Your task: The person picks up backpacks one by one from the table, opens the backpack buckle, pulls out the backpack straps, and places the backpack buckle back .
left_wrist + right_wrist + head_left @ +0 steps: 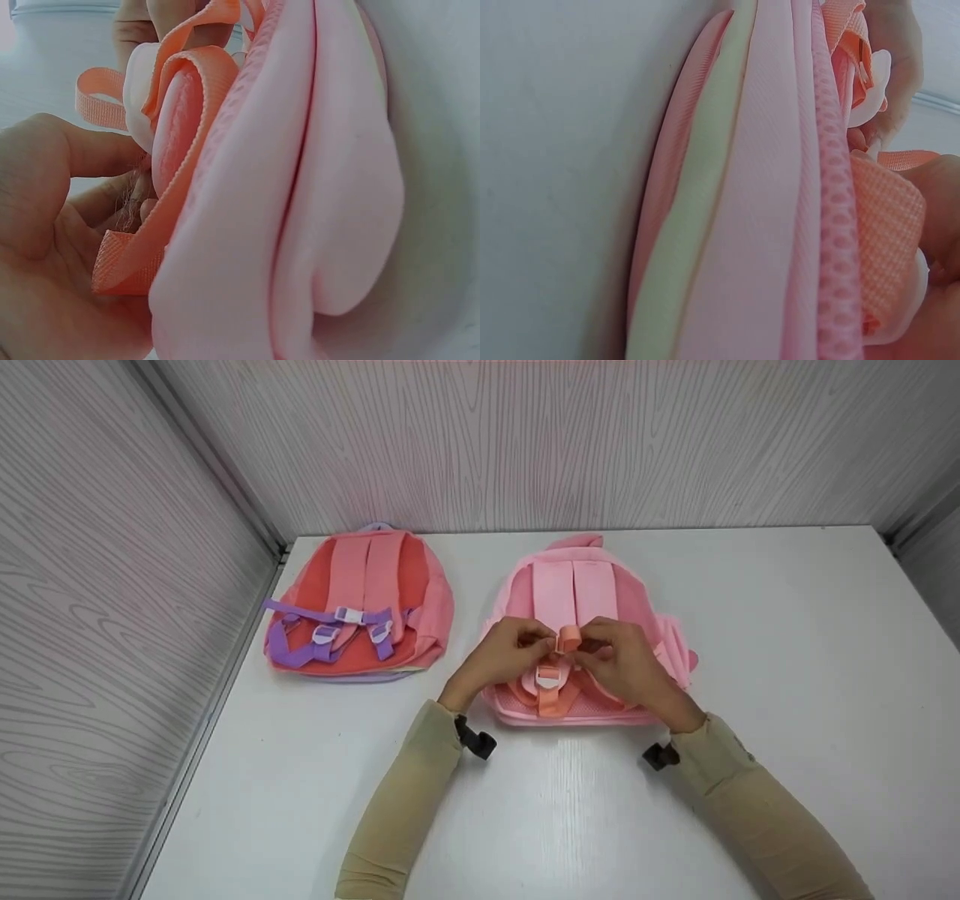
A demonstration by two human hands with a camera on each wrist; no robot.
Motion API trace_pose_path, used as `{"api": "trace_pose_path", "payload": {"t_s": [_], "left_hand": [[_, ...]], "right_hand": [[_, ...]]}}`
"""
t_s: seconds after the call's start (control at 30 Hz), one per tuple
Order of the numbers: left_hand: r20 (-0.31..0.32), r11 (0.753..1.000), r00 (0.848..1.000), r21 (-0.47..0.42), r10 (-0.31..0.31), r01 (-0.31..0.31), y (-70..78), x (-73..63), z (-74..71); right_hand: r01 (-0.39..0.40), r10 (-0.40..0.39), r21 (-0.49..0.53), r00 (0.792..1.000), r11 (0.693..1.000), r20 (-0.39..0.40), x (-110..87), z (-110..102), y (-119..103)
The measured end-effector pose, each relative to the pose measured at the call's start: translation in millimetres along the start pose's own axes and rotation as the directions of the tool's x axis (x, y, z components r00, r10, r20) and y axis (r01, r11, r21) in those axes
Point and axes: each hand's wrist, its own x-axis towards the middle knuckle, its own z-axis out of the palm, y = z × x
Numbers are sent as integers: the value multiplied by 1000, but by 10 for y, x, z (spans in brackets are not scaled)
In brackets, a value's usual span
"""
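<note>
Webbing (pixel 571 638) in orange stands looped over the lower part of the pink backpack (pixel 555 592), which lies straps-up on your white worktop (pixel 787 622). Your left grip (pixel 517 649) pinches a small white buckle (pixel 558 643) beside the loop; your right grip (pixel 621 656) holds the webbing. On your left, well apart, lies a coral backpack (pixel 367 577) with purple straps (pixel 300 654).

Left fingers (pixel 538 649) and right fingers (pixel 600 631) gripping orange strap (pixel 571 638), pink backpack (pixel 555 585) beneath, coral backpack (pixel 433 600) nearby
</note>
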Motion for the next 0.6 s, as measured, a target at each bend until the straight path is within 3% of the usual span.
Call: {"api": "trace_pose_path", "payload": {"t_s": [0.37,0.6], "left_hand": [[27,999,998,-12,-49,49,-5,-33,-104],[27,999,999,-26,-46,46,-22,-41,-132]], "right_hand": [[-1,1,-18,1000,1000,10,5,-7,4],[16,-16,-40,1000,999,5,5,-1,13]]}}
